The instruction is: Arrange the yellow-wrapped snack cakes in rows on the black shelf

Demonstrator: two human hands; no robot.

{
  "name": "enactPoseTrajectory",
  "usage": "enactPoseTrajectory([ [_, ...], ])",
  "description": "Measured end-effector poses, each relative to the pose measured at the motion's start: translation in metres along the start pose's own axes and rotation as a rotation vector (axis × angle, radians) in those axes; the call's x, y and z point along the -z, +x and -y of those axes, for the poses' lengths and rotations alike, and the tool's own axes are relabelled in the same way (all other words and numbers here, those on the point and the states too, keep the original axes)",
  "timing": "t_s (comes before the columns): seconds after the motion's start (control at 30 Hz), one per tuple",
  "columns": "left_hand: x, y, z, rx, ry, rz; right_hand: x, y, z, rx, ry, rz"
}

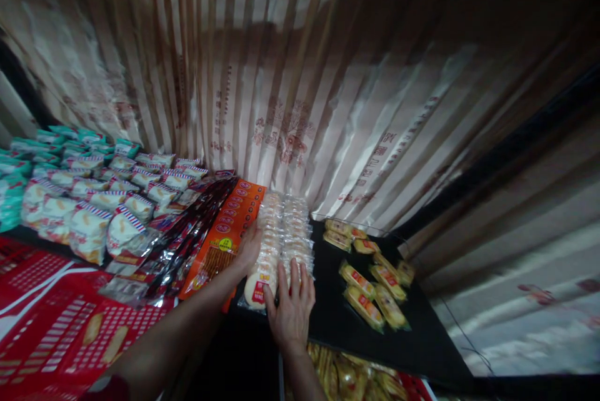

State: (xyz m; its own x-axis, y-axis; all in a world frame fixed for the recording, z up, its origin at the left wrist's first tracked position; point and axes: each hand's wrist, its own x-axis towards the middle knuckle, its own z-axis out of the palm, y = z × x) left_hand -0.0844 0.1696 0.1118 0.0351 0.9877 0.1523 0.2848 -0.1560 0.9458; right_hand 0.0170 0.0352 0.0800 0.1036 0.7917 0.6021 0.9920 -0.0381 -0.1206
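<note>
Two rows of round, pale crackers in clear wrappers (270, 232) stand side by side on the black shelf. The foremost pack (255, 290) in the left row shows a red label and faces me. My left hand (250, 245) lies against the left side of that row, fingers stretched out and partly hidden. Over the front of the right row (297, 242), my right hand (293, 307) is spread with fingers apart, touching the wrappers. Next to my left hand lies an orange snack package (234, 213) with brown sticks pictured on it.
Dark red, shiny packets (187, 232), white snack bags (89, 226) and green bags (14, 182) fill the left. Several yellow wrapped cakes (365, 304) lie on the black shelf (323, 313). A red basket (60, 332) stands front left. A pleated curtain (281, 76) hangs behind.
</note>
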Motion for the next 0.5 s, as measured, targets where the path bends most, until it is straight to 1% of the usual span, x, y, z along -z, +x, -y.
enactPoseTrajectory([
  [0.17,-0.004,0.001,-0.007,0.012,-0.061,0.089,0.0,0.001,0.0,0.008,-0.007,0.006],
  [0.33,-0.005,0.003,-0.003,0.081,-0.07,0.144,0.0,0.002,0.0,0.035,-0.066,0.01],
  [0.4,-0.004,0.006,-0.002,0.103,-0.062,0.154,0.0,0.002,-0.001,0.048,-0.091,0.001],
  [0.5,-0.001,0.014,-0.002,0.116,-0.045,0.13,-0.001,0.002,-0.002,0.062,-0.11,-0.011],
])
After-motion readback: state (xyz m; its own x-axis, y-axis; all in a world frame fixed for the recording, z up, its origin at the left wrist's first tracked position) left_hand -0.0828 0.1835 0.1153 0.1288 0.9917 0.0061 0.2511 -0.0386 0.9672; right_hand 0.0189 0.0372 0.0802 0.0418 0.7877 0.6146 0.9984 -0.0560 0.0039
